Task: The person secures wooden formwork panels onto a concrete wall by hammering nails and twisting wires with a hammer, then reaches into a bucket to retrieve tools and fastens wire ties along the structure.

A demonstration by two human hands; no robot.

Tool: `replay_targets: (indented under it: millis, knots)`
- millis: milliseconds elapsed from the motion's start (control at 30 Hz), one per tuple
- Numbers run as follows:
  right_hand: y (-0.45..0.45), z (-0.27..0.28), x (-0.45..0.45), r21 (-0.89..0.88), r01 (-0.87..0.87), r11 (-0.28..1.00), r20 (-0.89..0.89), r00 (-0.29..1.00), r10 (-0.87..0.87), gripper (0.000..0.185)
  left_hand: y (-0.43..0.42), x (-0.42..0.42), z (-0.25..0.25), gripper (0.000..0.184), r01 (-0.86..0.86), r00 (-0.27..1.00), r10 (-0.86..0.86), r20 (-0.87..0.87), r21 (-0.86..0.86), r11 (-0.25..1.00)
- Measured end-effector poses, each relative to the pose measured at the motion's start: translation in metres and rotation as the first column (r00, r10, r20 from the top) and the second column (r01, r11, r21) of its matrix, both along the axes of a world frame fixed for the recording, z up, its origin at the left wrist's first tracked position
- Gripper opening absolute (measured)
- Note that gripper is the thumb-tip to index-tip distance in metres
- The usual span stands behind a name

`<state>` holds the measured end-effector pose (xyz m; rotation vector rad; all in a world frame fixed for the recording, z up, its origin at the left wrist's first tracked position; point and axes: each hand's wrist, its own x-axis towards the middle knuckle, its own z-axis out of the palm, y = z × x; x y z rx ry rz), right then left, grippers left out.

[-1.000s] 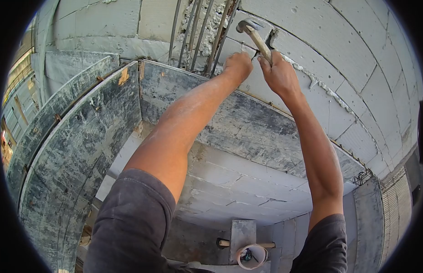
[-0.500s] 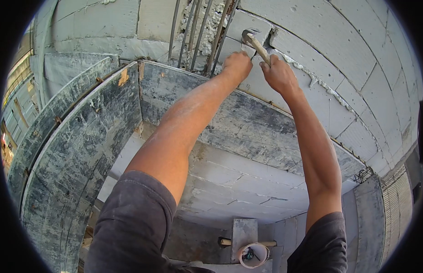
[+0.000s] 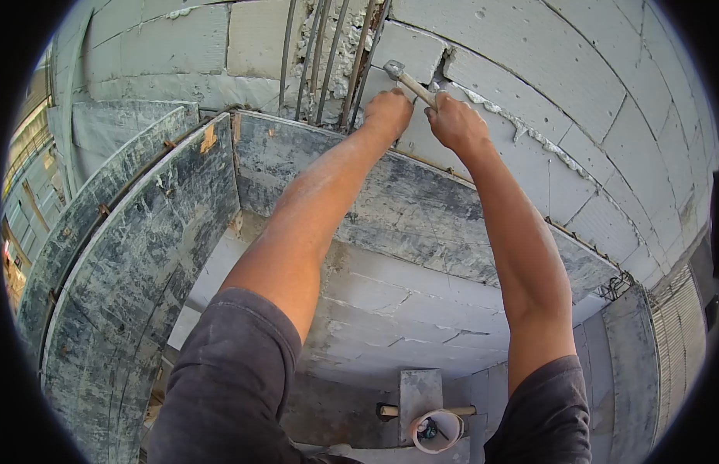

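A hammer with a pale wooden handle is in my right hand, its fingers wrapped round the grip. The metal head lies just above my left hand, close to the wall. My left hand is closed against the pale block wall, near the top edge of a dark, stained formwork board. Whatever its fingers pinch is hidden from this angle. A dark gap between blocks shows beside the hammer handle.
Several upright steel bars rise left of my hands. A second formwork board runs along the left, with a rod behind it. Far below stands a pale bucket with things inside, beside a plank.
The hammer head has swung left and down, nearer my left hand. My left hand keeps its closed grip by the wall, and the whole view has shifted slightly.
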<state>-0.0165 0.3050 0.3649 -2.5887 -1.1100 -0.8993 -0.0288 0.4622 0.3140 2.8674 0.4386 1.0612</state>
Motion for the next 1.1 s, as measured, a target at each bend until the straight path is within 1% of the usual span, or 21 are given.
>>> replay_targets:
  millis: [33, 67, 133, 167, 200, 233, 267, 333, 433, 467, 500, 567, 600, 700, 800, 900, 1000, 1100]
  knots:
    - [0.001, 0.002, 0.001, -0.009, -0.002, 1.0, 0.009, 1.0, 0.002, 0.037, -0.001, -0.004, 0.002, 0.029, -0.004, 1.0, 0.004, -0.016, 0.014, 1.0]
    - [-0.002, 0.002, 0.0, 0.052, -0.011, 0.999, -0.027, 1.0, 0.012, 0.039, 0.0, -0.005, 0.001, 0.029, -0.006, 0.999, 0.007, -0.039, 0.031, 1.0]
    - [-0.018, 0.003, -0.004, 0.167, -0.02, 0.986, -0.091, 0.995, 0.036, 0.043, 0.004, 0.004, -0.004, 0.027, -0.026, 1.0, 0.026, -0.007, -0.004, 1.0]
    - [-0.029, 0.007, -0.014, 0.251, -0.01, 0.968, -0.267, 0.96, 0.079, 0.044, 0.006, 0.009, -0.005, 0.026, -0.034, 0.999, 0.034, 0.013, -0.026, 0.999]
    - [-0.045, 0.011, -0.032, 0.331, 0.022, 0.943, -0.433, 0.892, 0.132, 0.046, 0.005, 0.009, -0.004, 0.024, -0.034, 0.999, 0.033, 0.032, 0.032, 0.999]
    - [-0.06, 0.011, -0.042, 0.401, 0.071, 0.913, -0.58, 0.791, 0.194, 0.048, 0.005, 0.006, -0.005, 0.022, -0.034, 0.998, 0.03, 0.048, 0.089, 0.995]
    - [-0.075, 0.004, -0.038, 0.371, 0.062, 0.927, -0.532, 0.832, 0.157, 0.048, 0.004, 0.004, -0.007, 0.02, -0.034, 0.998, 0.026, 0.061, 0.147, 0.989]
    - [-0.104, -0.02, -0.022, 0.305, 0.054, 0.951, -0.434, 0.897, 0.088, 0.05, 0.007, 0.003, -0.01, 0.02, -0.04, 0.992, 0.022, 0.128, 0.141, 0.989]
    - [-0.12, -0.067, -0.007, 0.32, 0.082, 0.944, -0.285, 0.959, 0.013, 0.049, 0.0, -0.001, -0.011, 0.021, -0.069, 0.982, 0.038, 0.182, 0.168, 0.983]
    - [-0.119, -0.073, -0.005, 0.319, 0.094, 0.943, -0.27, 0.963, -0.005, 0.048, -0.001, -0.003, -0.01, 0.021, -0.084, 0.979, 0.051, 0.195, 0.168, 0.982]
    - [-0.12, -0.077, -0.003, 0.351, 0.08, 0.933, -0.272, 0.962, 0.02, 0.047, 0.0, -0.007, -0.009, 0.022, -0.104, 0.976, 0.068, 0.207, 0.168, 0.98]
    - [-0.12, -0.083, -0.002, 0.416, 0.054, 0.908, -0.278, 0.958, 0.071, 0.045, 0.0, -0.018, -0.006, 0.024, -0.083, 0.988, 0.071, 0.139, 0.083, 0.993]
    - [-0.122, -0.085, -0.003, 0.407, 0.053, 0.912, -0.26, 0.964, 0.059, 0.044, -0.003, -0.022, -0.003, 0.025, -0.07, 0.992, 0.066, 0.109, 0.038, 0.997]
    - [-0.122, -0.089, -0.004, 0.381, 0.051, 0.923, -0.224, 0.974, 0.039, 0.041, -0.011, -0.039, 0.004, 0.027, -0.057, 0.998, 0.056, 0.027, 0.07, 0.996]
    - [-0.122, -0.087, -0.006, 0.377, 0.042, 0.925, -0.222, 0.974, 0.047, 0.04, -0.014, -0.053, 0.009, 0.028, -0.061, 0.998, 0.056, 0.037, 0.141, 0.988]
    - [-0.124, -0.087, -0.009, 0.39, 0.023, 0.921, -0.207, 0.976, 0.063, 0.039, -0.019, -0.068, 0.017, 0.032, -0.039, 0.999, 0.039, 0.001, 0.104, 0.994]
    - [-0.125, -0.086, -0.011, 0.39, 0.004, 0.921, -0.216, 0.972, 0.087, 0.038, -0.032, -0.082, 0.017, 0.029, -0.074, 0.988, 0.078, 0.136, -0.032, 0.997]
    - [-0.127, -0.085, -0.014, 0.393, 0.001, 0.919, -0.222, 0.971, 0.094, 0.037, -0.035, -0.07, 0.018, 0.036, -0.202, 0.95, 0.239, 0.199, -0.19, 0.961]
